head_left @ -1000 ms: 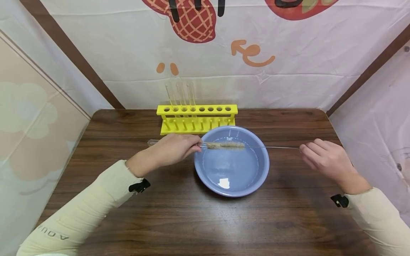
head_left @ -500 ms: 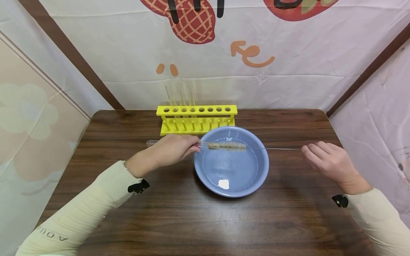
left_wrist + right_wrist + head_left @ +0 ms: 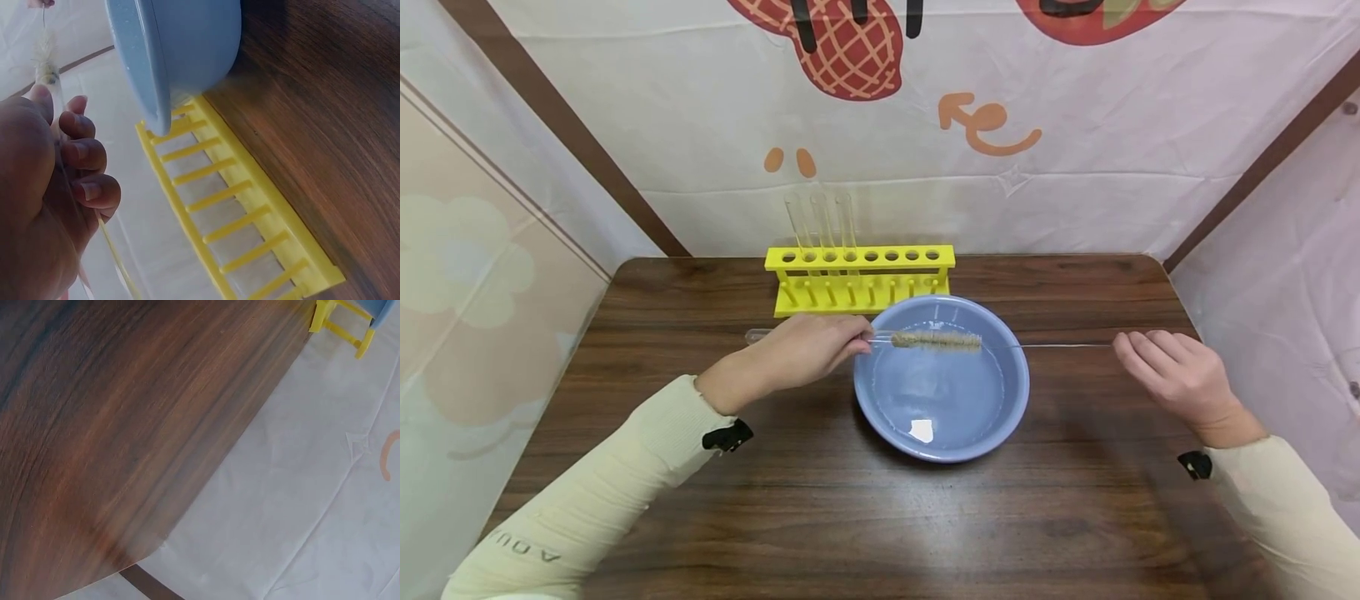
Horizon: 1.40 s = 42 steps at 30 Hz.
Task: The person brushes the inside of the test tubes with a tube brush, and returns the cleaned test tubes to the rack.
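In the head view my left hand (image 3: 801, 346) grips a clear glass test tube (image 3: 758, 335), held level with its rounded end to the left. The tube's mouth reaches over the blue basin (image 3: 1022, 379). A test tube brush (image 3: 938, 340) with tan bristles lies in line with the tube, the left end of its bristles right at the mouth. My right hand (image 3: 1176, 375) pinches the far end of its thin wire handle (image 3: 1063, 345). In the left wrist view the fingers wrap the tube, pale bristles (image 3: 46, 59) beyond the thumb. The right wrist view misses the right hand.
Water stands in the basin beneath the brush. Behind it, a yellow test tube rack (image 3: 902, 260) holds three upright glass tubes (image 3: 822, 221) toward its left end. Everything is on a dark wooden table (image 3: 880, 533), with a printed cloth wall (image 3: 1075, 208) along its back edge.
My right hand has moved slightly to the right, drawing the brush with it, so the bristles sit farther right over the basin. The left hand and tube have stayed nearly still.
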{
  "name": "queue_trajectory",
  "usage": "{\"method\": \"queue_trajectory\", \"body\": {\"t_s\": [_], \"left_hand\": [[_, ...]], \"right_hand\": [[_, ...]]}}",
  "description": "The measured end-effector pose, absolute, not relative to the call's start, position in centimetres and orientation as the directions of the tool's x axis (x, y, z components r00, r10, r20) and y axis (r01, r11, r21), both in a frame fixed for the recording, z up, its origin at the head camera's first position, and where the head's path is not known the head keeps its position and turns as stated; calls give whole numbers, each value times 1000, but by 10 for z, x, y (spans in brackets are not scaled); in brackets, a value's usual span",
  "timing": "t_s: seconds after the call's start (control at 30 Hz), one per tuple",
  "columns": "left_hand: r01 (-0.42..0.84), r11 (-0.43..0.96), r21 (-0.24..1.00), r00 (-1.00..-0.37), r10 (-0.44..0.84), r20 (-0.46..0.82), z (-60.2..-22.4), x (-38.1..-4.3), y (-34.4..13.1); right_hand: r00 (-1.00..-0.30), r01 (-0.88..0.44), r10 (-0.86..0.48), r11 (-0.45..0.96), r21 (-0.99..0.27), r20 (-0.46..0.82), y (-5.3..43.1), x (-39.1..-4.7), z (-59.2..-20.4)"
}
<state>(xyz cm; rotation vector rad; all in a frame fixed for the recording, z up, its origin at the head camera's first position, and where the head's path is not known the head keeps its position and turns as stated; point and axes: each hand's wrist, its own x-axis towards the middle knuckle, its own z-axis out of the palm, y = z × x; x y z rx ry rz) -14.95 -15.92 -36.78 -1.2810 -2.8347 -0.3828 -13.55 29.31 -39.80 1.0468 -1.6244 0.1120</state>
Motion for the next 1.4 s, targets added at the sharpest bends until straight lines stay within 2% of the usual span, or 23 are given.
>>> {"method": "queue_trajectory", "body": {"t_s": [0.23,0.77,1.07,1.23,1.4], "left_hand": [[730,650,212,-677,730,92,-367,-152,-156],[708,680,192,-697,716,34,-361,-155,-146],[714,679,171,-695,717,56,-363,-155,-143],[748,644,159,-661,745,90,-363,-154,-135],[734,655,177,-673,736,68,-363,-152,-129]], "right_hand": [[33,-686,-543,598,414,839,290,-138,-400],[-40,-750,-650,521,407,759,256,-138,-397],[-61,-784,-656,498,371,752,233,-139,-400],[-115,-792,-697,494,358,707,220,-143,-407],[-157,-790,-719,503,351,677,206,-144,-411]]}}
